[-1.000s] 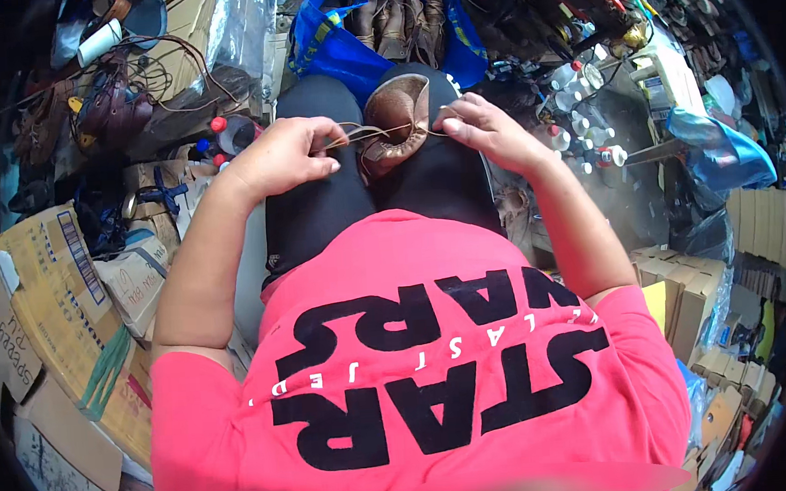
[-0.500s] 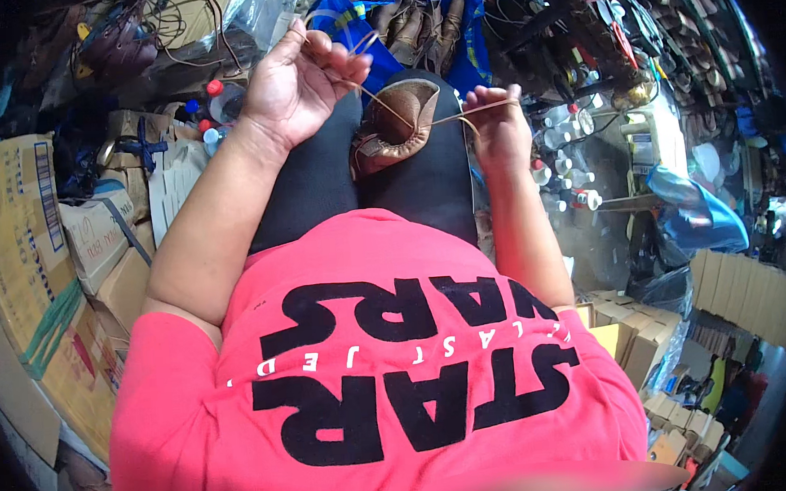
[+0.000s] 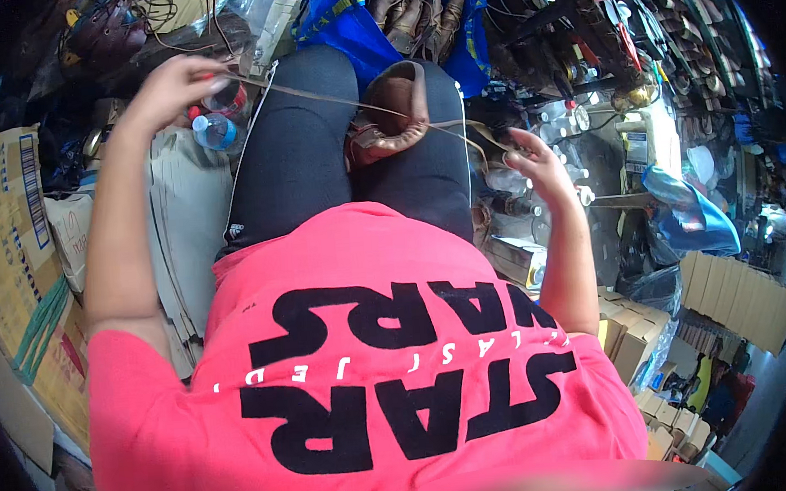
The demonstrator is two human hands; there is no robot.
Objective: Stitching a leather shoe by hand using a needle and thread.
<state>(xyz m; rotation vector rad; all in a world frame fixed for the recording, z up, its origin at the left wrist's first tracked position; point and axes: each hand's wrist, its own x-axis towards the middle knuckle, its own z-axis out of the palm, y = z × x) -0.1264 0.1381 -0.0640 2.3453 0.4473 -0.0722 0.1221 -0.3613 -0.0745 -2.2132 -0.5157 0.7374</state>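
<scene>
Two hands are pulled wide apart, with one brown shoe [image 3: 391, 111] lying between them on your lap; it sits on the dark trousers [image 3: 297, 152], nearer your right thigh, its long axis running away from you and its opening turned up; from it a thin thread [image 3: 312, 93] runs in a taut line up and to your left, and another length runs to your right; your left hand [image 3: 172, 88] is raised far out to the left, closed and pinching the thread's end, well apart from the shoe; your right hand [image 3: 537, 165] is lower and nearer the shoe, just off your right knee, fingers spread loosely with the thread passing at the fingertips, though I cannot tell how firmly it grips; so the shoe lies right of and below your left hand, left of and above your right.
</scene>
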